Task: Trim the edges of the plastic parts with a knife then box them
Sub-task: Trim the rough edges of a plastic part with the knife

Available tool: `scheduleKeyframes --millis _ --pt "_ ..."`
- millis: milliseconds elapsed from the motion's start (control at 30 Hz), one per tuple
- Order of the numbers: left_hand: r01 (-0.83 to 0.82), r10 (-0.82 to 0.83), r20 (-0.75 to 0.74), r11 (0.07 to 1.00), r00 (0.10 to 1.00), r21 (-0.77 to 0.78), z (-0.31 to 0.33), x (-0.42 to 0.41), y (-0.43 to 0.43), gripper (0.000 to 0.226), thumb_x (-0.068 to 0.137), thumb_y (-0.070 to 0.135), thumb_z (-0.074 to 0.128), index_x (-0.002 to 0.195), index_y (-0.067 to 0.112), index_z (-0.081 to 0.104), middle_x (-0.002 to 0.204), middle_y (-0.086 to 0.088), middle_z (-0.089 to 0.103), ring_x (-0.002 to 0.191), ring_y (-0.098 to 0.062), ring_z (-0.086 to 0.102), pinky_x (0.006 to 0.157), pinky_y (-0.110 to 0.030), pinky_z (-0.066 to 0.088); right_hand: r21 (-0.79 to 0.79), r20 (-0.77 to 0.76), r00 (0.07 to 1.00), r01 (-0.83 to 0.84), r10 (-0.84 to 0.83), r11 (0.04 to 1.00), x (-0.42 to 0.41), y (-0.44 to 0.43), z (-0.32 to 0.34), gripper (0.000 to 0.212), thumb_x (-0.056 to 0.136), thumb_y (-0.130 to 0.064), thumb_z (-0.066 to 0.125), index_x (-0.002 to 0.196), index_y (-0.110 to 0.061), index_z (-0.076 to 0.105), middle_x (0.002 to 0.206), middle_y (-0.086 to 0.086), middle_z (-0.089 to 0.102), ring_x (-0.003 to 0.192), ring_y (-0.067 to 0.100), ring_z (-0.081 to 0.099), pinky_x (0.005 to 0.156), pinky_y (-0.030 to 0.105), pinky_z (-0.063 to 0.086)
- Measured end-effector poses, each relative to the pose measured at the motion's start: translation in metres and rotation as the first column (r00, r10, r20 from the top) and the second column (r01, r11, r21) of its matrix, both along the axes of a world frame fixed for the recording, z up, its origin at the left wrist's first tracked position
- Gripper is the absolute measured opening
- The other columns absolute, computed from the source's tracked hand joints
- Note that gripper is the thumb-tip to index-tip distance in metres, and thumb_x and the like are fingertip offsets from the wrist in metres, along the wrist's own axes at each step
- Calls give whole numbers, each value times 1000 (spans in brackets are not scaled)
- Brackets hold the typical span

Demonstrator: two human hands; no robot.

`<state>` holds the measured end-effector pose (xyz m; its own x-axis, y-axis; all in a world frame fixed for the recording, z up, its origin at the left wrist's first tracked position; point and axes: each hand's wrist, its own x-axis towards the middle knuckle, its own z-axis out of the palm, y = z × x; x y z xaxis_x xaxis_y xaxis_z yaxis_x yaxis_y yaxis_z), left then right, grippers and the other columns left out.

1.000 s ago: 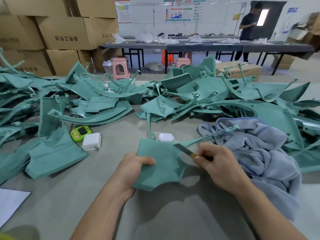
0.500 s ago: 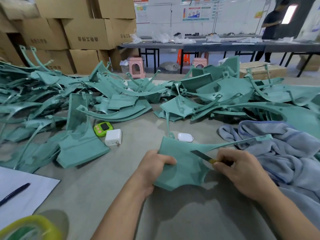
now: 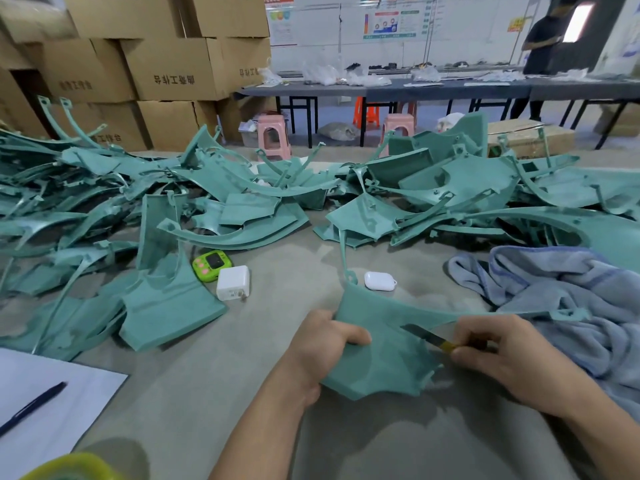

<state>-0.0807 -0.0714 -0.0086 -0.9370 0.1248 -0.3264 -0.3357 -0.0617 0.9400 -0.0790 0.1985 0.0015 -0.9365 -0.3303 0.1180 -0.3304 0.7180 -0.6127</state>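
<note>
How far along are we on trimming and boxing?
Done: nothing shows boxed; which piled ones are trimmed, I cannot tell. In hand: the left hand grips one part while the right hand holds the knife at its right edge. Left: the heaps across the table, and all the boxing.

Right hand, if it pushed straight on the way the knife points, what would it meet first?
The green plastic part, which the knife in the right hand touches; beyond it, probably the left hand gripping that part, though depth is unclear.
</note>
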Motion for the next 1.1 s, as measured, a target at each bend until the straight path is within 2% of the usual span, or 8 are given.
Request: scheduleKeyframes --millis 200,333,467,600,700,800,967,1100 --pt "-173 173 3 985 985 -18 -2 -2 2 35 56 18 72 87 3 79 84 -17 78 80 -38 75 72 -51 61 -72 -75 997 30 -36 997 6 -3 5 26 83 -17 82 70 -23 60 60 -4 56 59 15 53 57 25 41" --pt "-221 221 -18 975 975 17 -5 -1 7 27 55 20 74 80 14 81 82 -13 78 76 -34 76 68 -46 61 -67 -118 967 219 -226 973 3 -20 -7 34 83 -15 81 64 -25 55 54 -8 52 58 12 51 57 24 39" --pt "-332 333 -14 942 943 50 -5 -7 4 26 53 18 75 77 10 80 78 -14 77 67 -30 73 58 -37 58 -121 -99 893 427 -439 896 -2 -16 -8 25 85 -19 79 70 -24 59 48 -5 53 59 16 53 56 29 41" --pt "-361 363 -74 932 929 42 -4 -13 5 15 69 9 78 77 20 81 78 -10 78 66 -26 74 52 -31 56 -178 -62 936 332 -347 926 2 -32 -6 21 83 -16 81 73 -22 63 55 -3 58 57 14 53 54 24 39" --pt "-372 373 -91 928 923 27 -5 -14 8 15 65 11 78 78 19 81 78 -11 78 65 -26 73 54 -33 57 -129 -37 915 395 -402 910 -2 -37 -9 26 86 -22 79 68 -19 60 57 -4 60 60 14 55 57 32 42" --pt "-421 420 -133 907 898 16 -5 -16 8 17 77 2 75 76 18 80 77 -10 78 65 -27 73 53 -34 58 -214 -25 889 443 -458 871 -4 -33 -7 28 89 -25 76 69 -16 59 57 1 59 57 18 54 57 40 45" --pt "-454 453 -180 890 873 41 -2 -16 13 23 60 21 75 83 23 81 82 -12 78 72 -34 75 59 -44 60 -204 -24 907 408 -421 890 -3 -46 -14 29 88 -31 73 68 -19 56 59 -7 60 61 9 54 54 23 39" --pt "-491 473 -234 871 850 -26 -5 -16 17 24 59 25 73 82 28 80 79 -8 78 75 -36 75 64 -46 60 -241 -65 854 488 -515 839 -7 -38 -15 32 88 -31 73 65 -17 55 55 -8 58 57 11 52 52 27 38"
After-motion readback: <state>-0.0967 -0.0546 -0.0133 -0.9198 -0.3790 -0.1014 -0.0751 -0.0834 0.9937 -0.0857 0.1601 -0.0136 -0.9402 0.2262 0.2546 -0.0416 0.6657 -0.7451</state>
